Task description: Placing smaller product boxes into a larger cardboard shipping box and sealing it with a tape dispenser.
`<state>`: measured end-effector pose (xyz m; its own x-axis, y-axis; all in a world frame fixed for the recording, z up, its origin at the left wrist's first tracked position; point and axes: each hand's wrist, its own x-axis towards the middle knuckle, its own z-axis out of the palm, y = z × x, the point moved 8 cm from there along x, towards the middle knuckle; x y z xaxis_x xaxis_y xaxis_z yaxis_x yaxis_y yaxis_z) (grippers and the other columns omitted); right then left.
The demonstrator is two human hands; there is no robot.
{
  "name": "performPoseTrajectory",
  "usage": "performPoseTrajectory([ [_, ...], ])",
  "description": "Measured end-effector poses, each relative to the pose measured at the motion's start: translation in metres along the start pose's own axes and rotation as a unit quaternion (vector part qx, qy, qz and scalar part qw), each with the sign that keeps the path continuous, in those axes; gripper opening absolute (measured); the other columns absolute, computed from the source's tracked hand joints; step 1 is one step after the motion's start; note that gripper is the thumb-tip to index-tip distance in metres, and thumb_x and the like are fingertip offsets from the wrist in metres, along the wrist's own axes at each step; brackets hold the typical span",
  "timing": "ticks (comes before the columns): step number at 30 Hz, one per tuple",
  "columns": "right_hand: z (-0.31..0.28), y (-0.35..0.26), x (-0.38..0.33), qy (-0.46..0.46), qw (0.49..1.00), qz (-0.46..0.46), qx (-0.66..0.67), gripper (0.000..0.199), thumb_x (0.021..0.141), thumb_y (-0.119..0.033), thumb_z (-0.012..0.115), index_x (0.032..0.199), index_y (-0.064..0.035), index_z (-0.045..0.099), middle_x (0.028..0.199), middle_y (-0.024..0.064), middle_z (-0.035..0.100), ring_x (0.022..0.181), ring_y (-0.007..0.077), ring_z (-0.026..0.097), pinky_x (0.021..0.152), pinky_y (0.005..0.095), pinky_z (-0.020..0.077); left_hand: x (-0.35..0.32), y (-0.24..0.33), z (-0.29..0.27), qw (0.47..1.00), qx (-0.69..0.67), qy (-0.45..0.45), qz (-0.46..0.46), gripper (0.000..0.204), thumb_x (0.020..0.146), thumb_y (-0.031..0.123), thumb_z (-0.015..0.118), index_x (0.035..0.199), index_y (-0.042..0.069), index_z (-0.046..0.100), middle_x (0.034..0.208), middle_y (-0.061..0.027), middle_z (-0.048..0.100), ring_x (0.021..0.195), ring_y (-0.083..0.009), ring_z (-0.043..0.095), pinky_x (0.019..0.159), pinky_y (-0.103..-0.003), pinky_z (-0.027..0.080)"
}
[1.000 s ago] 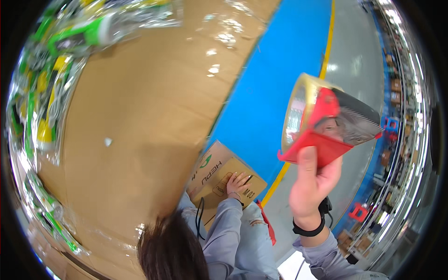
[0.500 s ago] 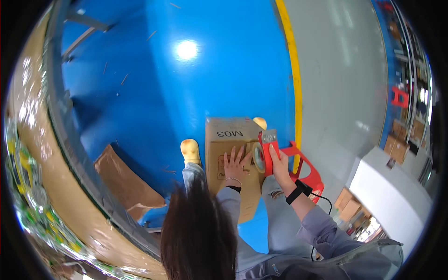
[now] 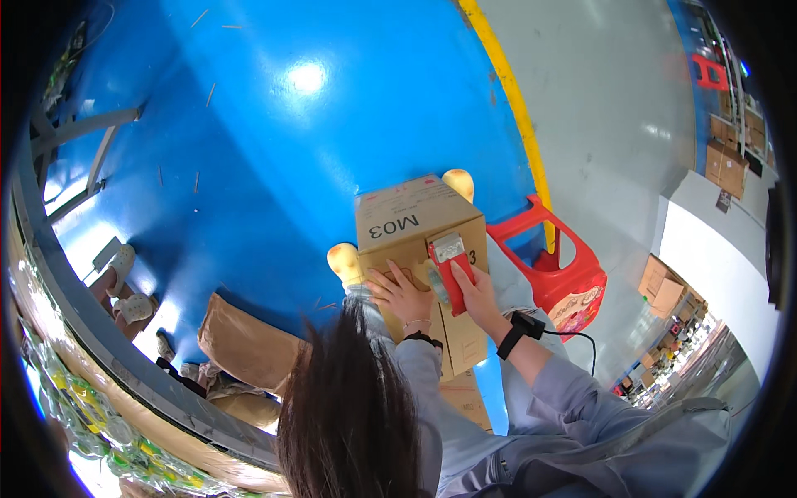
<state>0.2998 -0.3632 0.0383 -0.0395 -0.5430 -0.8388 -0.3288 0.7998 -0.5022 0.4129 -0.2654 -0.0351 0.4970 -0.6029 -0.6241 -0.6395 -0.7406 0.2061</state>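
Note:
A brown cardboard carton [image 3: 419, 249] stands between my legs, its near face toward me. My left hand [image 3: 403, 295] lies on that face with fingers spread, pressing on it left of the seam. In my right hand [image 3: 477, 297] is a red tape dispenser [image 3: 453, 270], gripped by its body with the metal head pointing away from me. Its roll of clear tape [image 3: 434, 285] sits beside my left fingertips. The dispenser rests on or just above the carton; which one, I cannot tell. Dark hair hides part of my left arm.
A red plastic stool [image 3: 548, 282] is right of the carton. Brown paper or cardboard [image 3: 249, 344] leans at the left by a grey metal frame [image 3: 91, 124]. Another carton [image 3: 465, 397] lies underneath. Another person's shoes [image 3: 124, 266] show at far left. A yellow line [image 3: 519, 116] crosses the floor.
The view has shifted, showing more of the stool. The carton looks tilted and its far end is higher. The tape dispenser has moved left from the carton's right edge, over its near face.

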Motion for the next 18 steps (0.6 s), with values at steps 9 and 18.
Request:
performPoseTrajectory([
  [9,0.038,0.001,0.015,0.071,0.992,-0.076,-0.071,0.042,0.089,-0.038,0.065,0.092,0.0045,0.065,0.069,0.0123,0.064,0.060,0.0133,0.057,0.057,0.0292,0.0465,0.004,-0.018,-0.004,0.988,0.106,0.110,0.005,0.080,0.088,0.029,0.057,0.151,0.007,0.014,0.152,-0.0328,0.007,0.137,-0.0565,0.010,0.104,-0.068,0.020],
  [18,0.033,0.004,0.005,0.068,0.982,-0.128,-0.123,0.038,0.089,-0.037,0.063,0.093,0.0015,0.066,0.068,0.0176,0.065,0.060,0.0277,0.066,0.056,0.0356,0.0498,0.065,-0.032,-0.109,0.908,-0.410,0.047,0.070,0.066,0.085,0.024,0.064,0.139,0.000,0.035,0.141,-0.0213,0.039,0.126,-0.0322,0.043,0.105,-0.041,0.034],
])
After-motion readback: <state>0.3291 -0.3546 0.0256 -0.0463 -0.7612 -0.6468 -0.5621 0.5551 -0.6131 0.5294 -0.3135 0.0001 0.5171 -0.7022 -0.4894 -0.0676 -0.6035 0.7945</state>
